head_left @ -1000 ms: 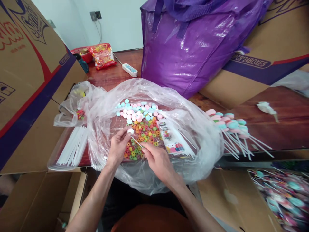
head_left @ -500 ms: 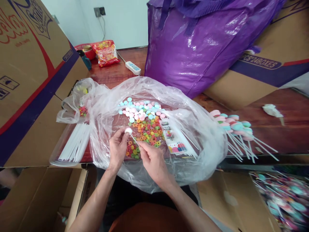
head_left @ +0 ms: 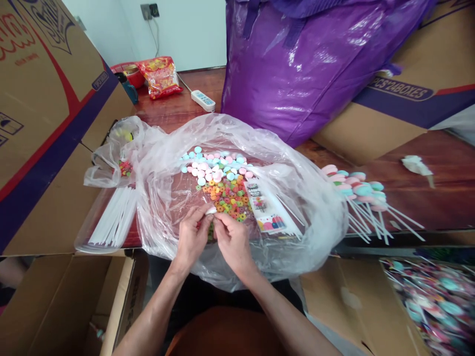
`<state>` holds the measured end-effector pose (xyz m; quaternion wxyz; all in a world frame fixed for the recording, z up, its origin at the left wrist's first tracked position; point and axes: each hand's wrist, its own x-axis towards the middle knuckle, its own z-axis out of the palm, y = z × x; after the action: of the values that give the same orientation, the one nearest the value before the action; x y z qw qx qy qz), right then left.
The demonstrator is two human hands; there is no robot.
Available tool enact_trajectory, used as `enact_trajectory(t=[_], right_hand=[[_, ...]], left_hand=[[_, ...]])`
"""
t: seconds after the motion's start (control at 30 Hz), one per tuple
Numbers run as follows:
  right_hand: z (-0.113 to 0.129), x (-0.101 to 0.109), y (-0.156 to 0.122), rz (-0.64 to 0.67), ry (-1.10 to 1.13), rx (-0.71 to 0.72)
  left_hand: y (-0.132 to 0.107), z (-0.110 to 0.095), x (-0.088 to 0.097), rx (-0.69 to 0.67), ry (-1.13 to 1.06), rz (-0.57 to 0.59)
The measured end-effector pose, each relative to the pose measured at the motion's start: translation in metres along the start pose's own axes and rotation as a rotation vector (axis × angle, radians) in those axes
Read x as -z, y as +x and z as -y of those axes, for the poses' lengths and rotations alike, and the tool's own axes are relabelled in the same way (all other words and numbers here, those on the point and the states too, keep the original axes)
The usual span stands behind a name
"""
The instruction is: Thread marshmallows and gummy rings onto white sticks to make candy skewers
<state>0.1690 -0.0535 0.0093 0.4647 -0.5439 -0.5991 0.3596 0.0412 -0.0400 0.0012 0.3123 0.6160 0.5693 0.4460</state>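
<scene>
Tabletop (head_left: 204, 79) below — left hand (head_left: 193, 235) pinches white piece (head_left: 211, 210).

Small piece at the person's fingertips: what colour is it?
The small piece looks white, seen best in the head view.

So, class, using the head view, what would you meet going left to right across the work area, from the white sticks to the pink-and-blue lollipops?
White sticks, left hand, right hand, printed card, pink-and-blue lollipops.
</scene>
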Motion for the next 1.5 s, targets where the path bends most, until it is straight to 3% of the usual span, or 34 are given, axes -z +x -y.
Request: enact_trajectory(t=[0.07, 0.2, 0.3, 0.5, 0.67, 0.83, 1.1, 1.17, 1.37, 1.5], right_hand=[[-0.004, 0.008, 0.006, -0.019, -0.032, 0.001], [-0.014, 0.03, 0.01, -0.025, -0.114, -0.01], [-0.019, 0.042, 0.005, -0.005, -0.133, 0.007], [-0.022, 0.043, -0.005, -0.024, -0.167, 0.078], [-0.023, 0.044, -0.006, -0.007, -0.194, 0.12], [-0.024, 0.044, -0.006, -0.008, -0.231, 0.14], [-0.022, 0.045, -0.01, -0.007, -0.226, 0.187], [-0.02, 0.047, -0.012, 0.001, -0.222, 0.185], [-0.005, 0.044, -0.021, 0.067, -0.162, 0.192], [0.001, 0.038, -0.02, 0.093, -0.122, 0.214]], left_hand=[[0.001, 0.0, -0.002, -0.004, -0.011, 0.051], [0.014, 0.01, 0.002, -0.061, 0.146, -0.005], [0.025, 0.017, 0.008, -0.141, 0.301, 0.071], [0.036, 0.012, 0.016, -0.092, 0.318, 0.162], [0.029, 0.005, 0.023, 0.005, 0.14, 0.15], [0.014, 0.0, 0.017, -0.027, 0.174, 0.233], [0.004, 0.001, 0.012, -0.143, 0.266, 0.202], [0.004, 0.001, 0.015, -0.071, 0.163, 0.162], [0.013, -0.008, 0.027, 0.378, -0.477, 0.024], [0.018, -0.016, 0.03, 0.459, -0.666, 0.04]])
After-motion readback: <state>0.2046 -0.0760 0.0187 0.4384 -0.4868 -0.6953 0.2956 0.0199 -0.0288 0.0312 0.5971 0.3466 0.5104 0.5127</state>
